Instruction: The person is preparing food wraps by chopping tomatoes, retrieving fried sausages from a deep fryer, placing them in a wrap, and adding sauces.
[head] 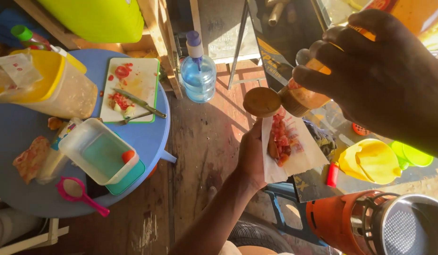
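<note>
The wrap (281, 141) was cupped in paper by the left hand (252, 156), filling upward; a bottle (299, 97) was gripped tilted over it by the right hand (379, 75), presumably for seasoning.

Matt paper wrap (294, 163) — worn wooden floor (200, 141).

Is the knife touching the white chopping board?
Touching. The head view shows the knife lying flat on the white chopping board, beside the tomato bits.
</note>
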